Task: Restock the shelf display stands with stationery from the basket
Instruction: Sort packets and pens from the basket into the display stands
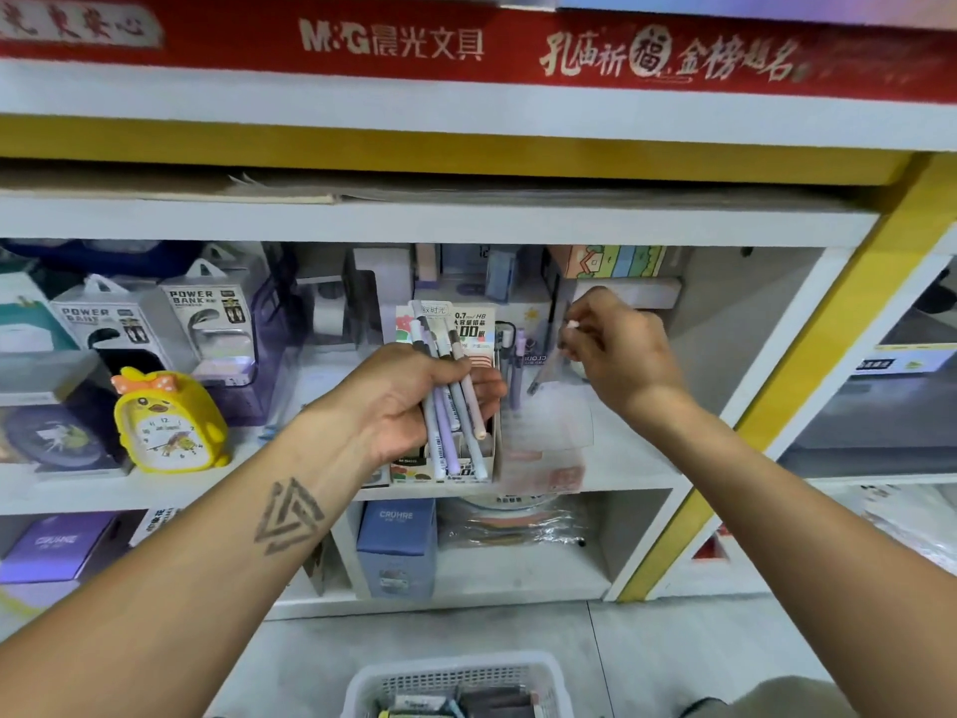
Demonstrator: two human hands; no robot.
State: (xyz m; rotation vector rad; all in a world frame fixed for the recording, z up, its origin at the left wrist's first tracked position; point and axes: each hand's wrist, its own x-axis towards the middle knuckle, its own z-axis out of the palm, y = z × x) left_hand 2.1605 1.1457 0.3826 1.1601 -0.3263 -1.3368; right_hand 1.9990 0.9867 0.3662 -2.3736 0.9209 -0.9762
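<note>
In front of the shelf [595, 474], a bundle of pens [453, 401] is gripped in the curled left hand [409, 401], just above a cardboard display stand [445, 469]. A single pen [551, 355], somewhat blurred, is apparently pinched by the fingertips of the right hand [616, 349] beside the stand. On the floor below, a white basket [455, 686] is seen holding more stationery.

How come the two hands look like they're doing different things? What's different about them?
The left hand grips a whole bunch of pens; the right hand pinches just one pen. The left hand is in front of the cardboard display box; the right hand is higher, beside it to the right. Both reach toward the same shelf.
</note>
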